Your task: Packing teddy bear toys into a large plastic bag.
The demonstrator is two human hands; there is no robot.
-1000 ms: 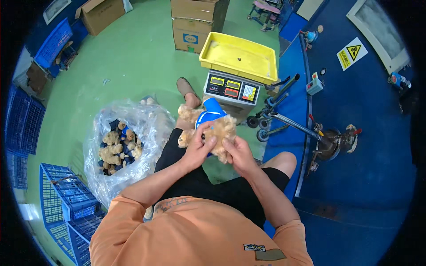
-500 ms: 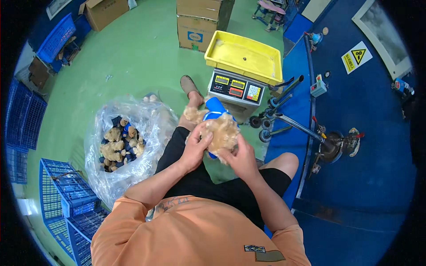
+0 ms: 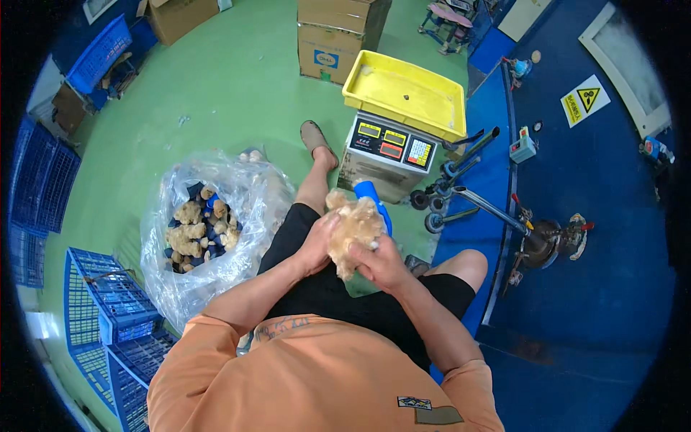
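Observation:
A fluffy tan plush toy piece (image 3: 355, 229) is held between my two hands above my lap. My left hand (image 3: 317, 243) grips its left side, with the fingers partly hidden behind the fur. On the other side, my right hand (image 3: 383, 263) pinches the lower right of the fur with thumb and fingers. A smooth blue part (image 3: 368, 193) sticks out past the plush at its upper right; whether it is sewn on cannot be seen. To my left stands a clear plastic bag (image 3: 160, 248) with several tan and dark blue plush pieces (image 3: 188, 232) inside.
Ahead, a yellow tray (image 3: 403, 85) rests on a digital scale (image 3: 392, 147). A blue machine (image 3: 576, 237) with a metal pipe (image 3: 489, 209) stands at my right. Blue plastic crates (image 3: 115, 306) are at the left, and a cardboard box (image 3: 327, 54) stands farther ahead.
The plush has turned in my hands: more tan fur now faces up, and less of the blue part with its white stripe shows. My view has shifted slightly.

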